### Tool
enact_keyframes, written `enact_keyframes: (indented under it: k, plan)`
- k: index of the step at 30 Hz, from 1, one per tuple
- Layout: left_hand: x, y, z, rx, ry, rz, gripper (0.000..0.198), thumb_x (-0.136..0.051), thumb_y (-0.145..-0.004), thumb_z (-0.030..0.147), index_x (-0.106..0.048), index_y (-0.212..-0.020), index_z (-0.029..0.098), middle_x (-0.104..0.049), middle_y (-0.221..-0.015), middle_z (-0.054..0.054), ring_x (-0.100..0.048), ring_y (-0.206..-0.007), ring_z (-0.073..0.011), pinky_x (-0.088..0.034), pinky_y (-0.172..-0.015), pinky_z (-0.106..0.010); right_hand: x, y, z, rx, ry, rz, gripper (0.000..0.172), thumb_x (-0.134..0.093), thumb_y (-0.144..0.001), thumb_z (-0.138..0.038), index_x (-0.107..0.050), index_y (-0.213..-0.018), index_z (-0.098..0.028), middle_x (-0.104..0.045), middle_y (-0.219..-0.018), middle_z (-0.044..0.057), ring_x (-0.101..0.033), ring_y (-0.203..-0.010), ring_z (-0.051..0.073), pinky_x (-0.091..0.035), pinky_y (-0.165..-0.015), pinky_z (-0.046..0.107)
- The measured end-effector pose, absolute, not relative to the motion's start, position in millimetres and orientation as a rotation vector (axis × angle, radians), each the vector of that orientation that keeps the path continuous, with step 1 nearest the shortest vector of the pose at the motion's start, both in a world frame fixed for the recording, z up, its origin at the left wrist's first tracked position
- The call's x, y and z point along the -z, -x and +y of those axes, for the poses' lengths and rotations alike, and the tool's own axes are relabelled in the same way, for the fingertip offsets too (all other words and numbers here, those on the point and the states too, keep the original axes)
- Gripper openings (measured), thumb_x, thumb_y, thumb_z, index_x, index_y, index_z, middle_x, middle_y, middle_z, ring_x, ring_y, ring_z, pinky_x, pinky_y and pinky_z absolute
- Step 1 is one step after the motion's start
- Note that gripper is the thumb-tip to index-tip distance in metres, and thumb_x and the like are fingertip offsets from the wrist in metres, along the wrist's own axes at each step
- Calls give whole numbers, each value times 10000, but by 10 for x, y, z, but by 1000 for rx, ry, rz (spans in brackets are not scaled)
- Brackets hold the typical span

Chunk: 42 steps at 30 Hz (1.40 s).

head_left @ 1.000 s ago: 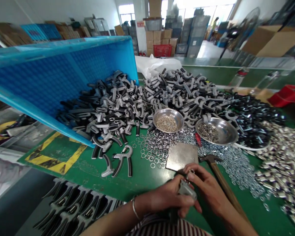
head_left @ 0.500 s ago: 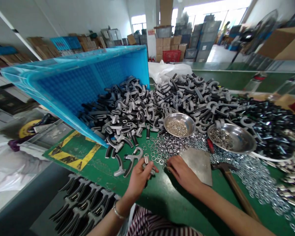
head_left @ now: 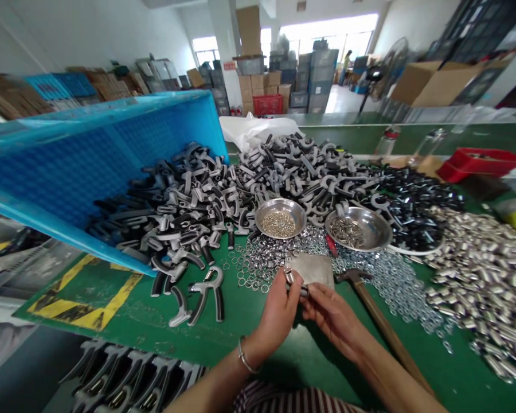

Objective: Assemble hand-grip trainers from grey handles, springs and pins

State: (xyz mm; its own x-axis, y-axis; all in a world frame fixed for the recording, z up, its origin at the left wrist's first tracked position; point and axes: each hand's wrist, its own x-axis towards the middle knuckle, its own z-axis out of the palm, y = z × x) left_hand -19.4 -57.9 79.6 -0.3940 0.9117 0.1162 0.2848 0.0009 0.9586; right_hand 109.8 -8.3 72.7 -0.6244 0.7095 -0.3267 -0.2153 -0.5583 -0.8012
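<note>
My left hand (head_left: 279, 310) is closed around a coil spring (head_left: 289, 276) and a short dark metal rod (head_left: 303, 291). The spring sticks up between thumb and forefinger, and the rod points to the right. At the rod's right end, the fingertips of my right hand (head_left: 333, 318) are pinched together; whether they hold a small part there is hidden. Beyond the hands lie loose metal rings (head_left: 258, 281) and a flat metal plate (head_left: 313, 268). An assembled hand gripper (head_left: 208, 292) with grey and black handles rests on the green table to the left.
A tipped blue crate (head_left: 112, 137) spills grey and black handles (head_left: 284, 166). Two metal bowls (head_left: 301, 213) of small parts stand ahead. A hammer (head_left: 382, 327) lies right, near heaped springs (head_left: 490, 281) and nuts (head_left: 395, 292). More hand grippers (head_left: 133, 373) sit below the table's left edge.
My right hand has lifted from the rings and come to the end of the rod in my left hand. The left hand has risen slightly, and the view has swung right.
</note>
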Motion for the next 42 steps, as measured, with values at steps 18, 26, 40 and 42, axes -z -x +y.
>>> enact_keyframes:
  k: [18,26,40,42]
  plan:
    - [-752,57,-416,-1365,-971,1568,380,-540,-887,568,-596,-875,192,-662,-829,-45,-612,-760,-185,-490,-742,-290,-592,-2101,236,-764,964,-2484,379,-496,-978,-330,-560,-1350,-288,-704,-1163,71,-662,-1038,231,-524,-908,386]
    - [-727,-122,-105,-1280,-902,1495,473,-569,-836,652,-600,-831,179,-641,-754,-26,-581,-625,-147,-492,-624,-262,-612,-3486,2106,-260,1947,-2015,201,-503,-941,-187,-664,-1049,-131,-688,-1067,150,-648,-1004,256,-498,-917,427]
    - [-705,-267,48,-1287,-716,1371,472,-595,-826,639,-595,-871,170,-667,-801,-33,-578,-628,-129,-466,-615,-236,-638,-3476,2713,-283,2169,-1848,200,-592,-878,-257,-675,-1015,-137,-708,-921,153,-661,-837,271,-455,-703,366]
    - [-684,-214,41,-1336,-680,1376,464,-590,-836,629,-585,-901,170,-663,-828,-32,-577,-639,-123,-459,-613,-225,-756,-3392,2574,-224,2125,-1742,358,-455,-938,-315,-624,-1162,-94,-684,-1015,252,-654,-886,319,-431,-699,403]
